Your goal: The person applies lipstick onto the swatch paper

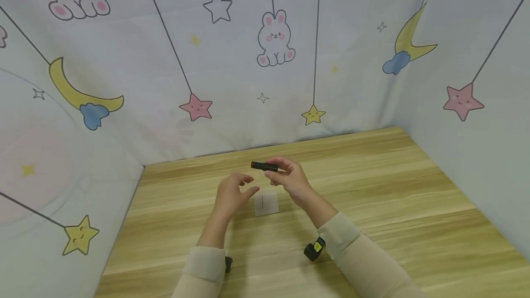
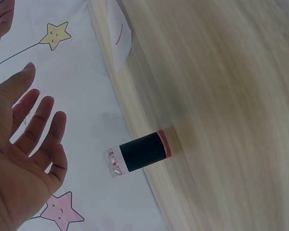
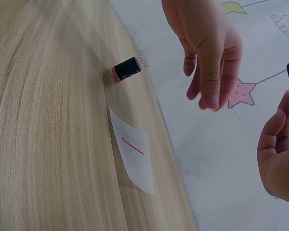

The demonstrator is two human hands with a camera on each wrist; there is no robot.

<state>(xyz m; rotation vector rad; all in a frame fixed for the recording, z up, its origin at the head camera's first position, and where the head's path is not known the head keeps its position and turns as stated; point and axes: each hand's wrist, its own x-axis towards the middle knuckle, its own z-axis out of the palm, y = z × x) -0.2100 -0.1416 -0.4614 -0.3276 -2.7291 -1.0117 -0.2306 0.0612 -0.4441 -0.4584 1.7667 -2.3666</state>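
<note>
My right hand [image 1: 293,182] pinches a slim black tube [image 1: 261,166] with a red end, between fingertips and thumb, raised over the table. It lies nearly level, red end toward the left. Just left of it is my left hand [image 1: 230,193], empty, fingers loosely bent and thumb apart. Below the hands a small white paper [image 1: 271,203] with one short red line rests on the table. In the left wrist view a short cylinder [image 2: 143,151] stands on the table, with a black band, a red end and a clear faceted end; the left hand hides it in the head view.
The wood-grain table [image 1: 397,197] meets a white cloth backdrop [image 1: 240,72] printed with stars, moons and rabbits, which also encloses both sides. A black wrist camera [image 1: 314,249] shows beside the right sleeve [image 1: 360,252].
</note>
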